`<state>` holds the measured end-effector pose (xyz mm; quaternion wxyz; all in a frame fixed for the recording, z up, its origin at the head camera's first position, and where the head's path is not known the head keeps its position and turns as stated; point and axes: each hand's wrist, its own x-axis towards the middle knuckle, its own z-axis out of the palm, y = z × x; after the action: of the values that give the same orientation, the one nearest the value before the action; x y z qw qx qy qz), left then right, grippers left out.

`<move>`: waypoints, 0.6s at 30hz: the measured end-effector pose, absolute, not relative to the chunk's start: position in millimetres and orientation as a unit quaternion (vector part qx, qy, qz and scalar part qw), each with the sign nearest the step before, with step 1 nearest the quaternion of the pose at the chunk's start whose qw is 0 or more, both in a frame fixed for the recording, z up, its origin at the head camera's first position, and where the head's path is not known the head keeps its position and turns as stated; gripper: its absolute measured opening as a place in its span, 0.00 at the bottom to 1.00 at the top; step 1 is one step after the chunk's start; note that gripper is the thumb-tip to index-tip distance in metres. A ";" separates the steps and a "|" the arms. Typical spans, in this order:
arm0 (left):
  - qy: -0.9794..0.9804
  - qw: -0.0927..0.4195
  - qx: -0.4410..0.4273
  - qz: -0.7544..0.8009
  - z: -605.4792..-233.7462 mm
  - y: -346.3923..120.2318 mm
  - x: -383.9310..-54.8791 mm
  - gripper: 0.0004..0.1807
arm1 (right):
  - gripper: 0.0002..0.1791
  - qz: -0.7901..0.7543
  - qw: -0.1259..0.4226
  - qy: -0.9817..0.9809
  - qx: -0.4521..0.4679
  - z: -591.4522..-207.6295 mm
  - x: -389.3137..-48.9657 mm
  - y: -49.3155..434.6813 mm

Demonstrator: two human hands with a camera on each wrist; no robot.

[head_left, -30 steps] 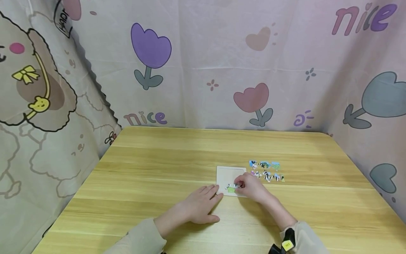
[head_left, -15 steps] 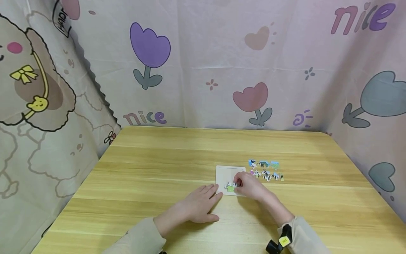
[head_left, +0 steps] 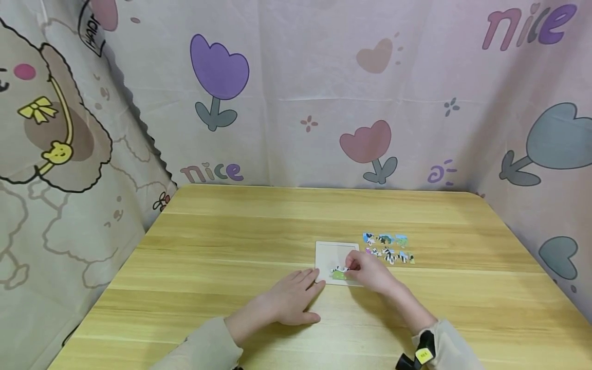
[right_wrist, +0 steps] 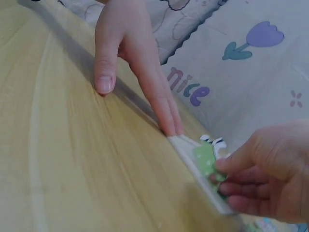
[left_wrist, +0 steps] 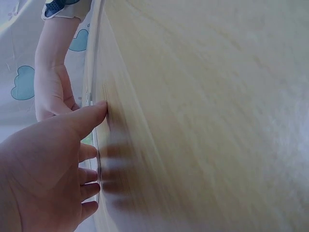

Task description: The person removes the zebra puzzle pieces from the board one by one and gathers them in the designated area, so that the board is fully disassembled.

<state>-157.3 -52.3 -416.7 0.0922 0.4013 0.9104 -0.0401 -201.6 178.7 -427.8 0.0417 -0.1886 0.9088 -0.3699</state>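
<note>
A pale square puzzle board (head_left: 325,252) lies on the wooden table. My right hand (head_left: 372,272) pinches a green puzzle piece (right_wrist: 205,157) with black-and-white figures between thumb and fingers, over the board's lower part. In the head view that piece (head_left: 339,275) is partly covered by the fingertips. My left hand (head_left: 294,300) lies with spread, straight fingers, its fingertips at the board's left edge. The left wrist view shows the left hand (left_wrist: 48,159) from the thumb side, thumb apart from the board.
Several loose puzzle pieces (head_left: 389,254) with blue, green and striped pictures lie in two rows right of the board. A patterned curtain (head_left: 287,61) hangs behind the table (head_left: 222,231). A black device (head_left: 418,354) is strapped at the right wrist.
The right hand has made a small shift over the board, and the green puzzle piece sits slightly farther right with its angle a little changed. The left hand has stayed in place.
</note>
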 end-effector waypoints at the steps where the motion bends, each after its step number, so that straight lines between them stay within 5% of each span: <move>1: 0.910 0.091 0.402 -0.039 -416.8 -52.5 -157.2 0.41 | 0.09 -0.381 0.041 0.906 -0.178 -428.5 -201.5 179.7; 18: 0.909 0.088 0.404 -0.040 -417.1 -53.1 -156.6 0.41 | 0.09 -0.496 0.035 0.861 -0.106 -417.8 -201.0 237.9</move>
<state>-156.6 -53.1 -417.1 0.0884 0.4044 0.9094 -0.0396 -201.0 237.9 -417.8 0.0348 -0.1063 0.8610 -0.4961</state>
